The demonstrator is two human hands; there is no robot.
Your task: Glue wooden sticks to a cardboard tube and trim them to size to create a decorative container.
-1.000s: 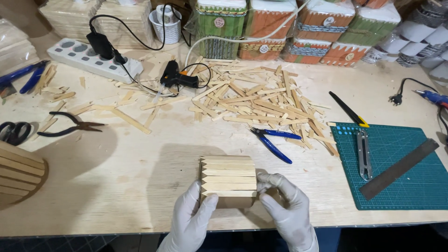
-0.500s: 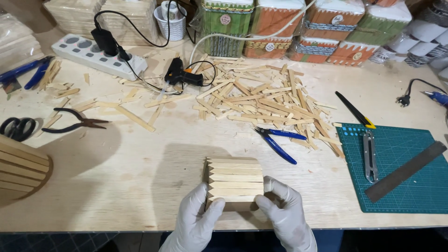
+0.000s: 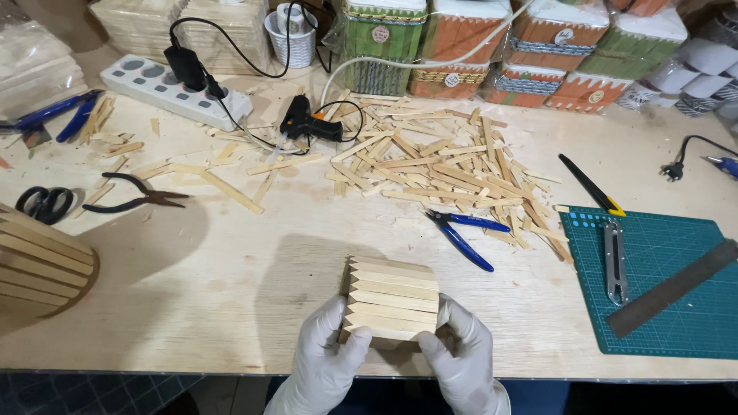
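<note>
Both gloved hands hold a stick box at the desk's near edge. Left hand grip wraps its left side, right hand grip wraps its right side. Blue pliers lie just beyond, by a stick pile. Glue gun further back. Green mat at right.

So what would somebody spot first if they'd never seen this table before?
Probably the two white-gloved hands at the near edge, the left hand and right hand, gripping a small wooden stick box from both sides. Next comes the big messy pile of wooden sticks in the middle of the table, with blue-handled pliers at its near edge. On the right lies a green cutting mat with a metal ruler on it.
</note>
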